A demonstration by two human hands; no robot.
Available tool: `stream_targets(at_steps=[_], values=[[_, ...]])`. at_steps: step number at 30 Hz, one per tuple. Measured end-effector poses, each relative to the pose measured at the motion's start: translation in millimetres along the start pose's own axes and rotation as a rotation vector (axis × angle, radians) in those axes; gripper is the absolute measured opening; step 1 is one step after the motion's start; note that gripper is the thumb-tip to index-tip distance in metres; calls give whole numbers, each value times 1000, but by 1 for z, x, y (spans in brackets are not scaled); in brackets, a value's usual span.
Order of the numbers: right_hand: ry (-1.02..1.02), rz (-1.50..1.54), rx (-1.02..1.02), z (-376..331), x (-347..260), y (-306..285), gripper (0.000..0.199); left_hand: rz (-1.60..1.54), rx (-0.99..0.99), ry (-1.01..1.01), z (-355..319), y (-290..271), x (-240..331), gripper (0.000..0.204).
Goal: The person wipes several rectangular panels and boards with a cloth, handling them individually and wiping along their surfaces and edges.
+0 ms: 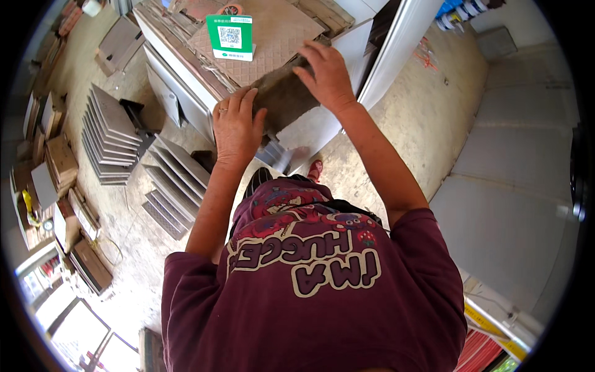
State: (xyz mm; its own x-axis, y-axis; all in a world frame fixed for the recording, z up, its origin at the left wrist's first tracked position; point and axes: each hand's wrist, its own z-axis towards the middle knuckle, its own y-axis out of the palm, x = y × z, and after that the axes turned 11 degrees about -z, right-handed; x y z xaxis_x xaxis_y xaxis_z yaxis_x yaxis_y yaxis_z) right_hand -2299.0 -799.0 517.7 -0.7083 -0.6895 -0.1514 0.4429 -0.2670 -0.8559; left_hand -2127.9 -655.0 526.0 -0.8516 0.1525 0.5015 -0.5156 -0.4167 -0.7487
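Observation:
In front of me is a dark grey-brown flat piece [282, 102] with uneven edges, at the near corner of a stack topped by a brown sheet with a grid pattern [279, 31]. I cannot tell whether the piece is board, tile or cloth. My left hand [237, 121], with a ring on one finger, closes over its left end, thumb along the near face. At its upper right, my right hand [330, 73] has its fingers bent over the far edge and its thumb on the surface. A green stand-up card [230, 38] with a square code stands behind the piece.
Tiles or panels stand in rows on the floor at left [111, 136] and nearer me [176, 186]. Cardboard boxes [62, 164] line the far left. A white panel edge [396, 56] rises right of the stack. Large grey panels [508, 204] stand at right.

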Motion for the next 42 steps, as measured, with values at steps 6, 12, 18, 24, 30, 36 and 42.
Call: stream_targets(at_steps=[6,12,18,24,30,36,42], values=[[-66,-28,2,-11,5,15,37,95,43,-142,-4,24,8,39],[-85,-24,2,-11,10,15,40,133,48,-220,-1,27,15,38],[-128,-12,13,-12,13,17,41,146,50,-282,-9,17,11,45],[-149,-24,47,-12,16,16,41,147,359,-483,-55,9,11,56],[-163,-2,56,-12,15,16,42,-397,564,-791,-97,42,-4,33],[-108,372,72,-6,32,20,35,-712,529,-958,-87,64,-18,36],[465,722,112,-18,67,23,27,-865,585,-954,-77,63,-4,22]])
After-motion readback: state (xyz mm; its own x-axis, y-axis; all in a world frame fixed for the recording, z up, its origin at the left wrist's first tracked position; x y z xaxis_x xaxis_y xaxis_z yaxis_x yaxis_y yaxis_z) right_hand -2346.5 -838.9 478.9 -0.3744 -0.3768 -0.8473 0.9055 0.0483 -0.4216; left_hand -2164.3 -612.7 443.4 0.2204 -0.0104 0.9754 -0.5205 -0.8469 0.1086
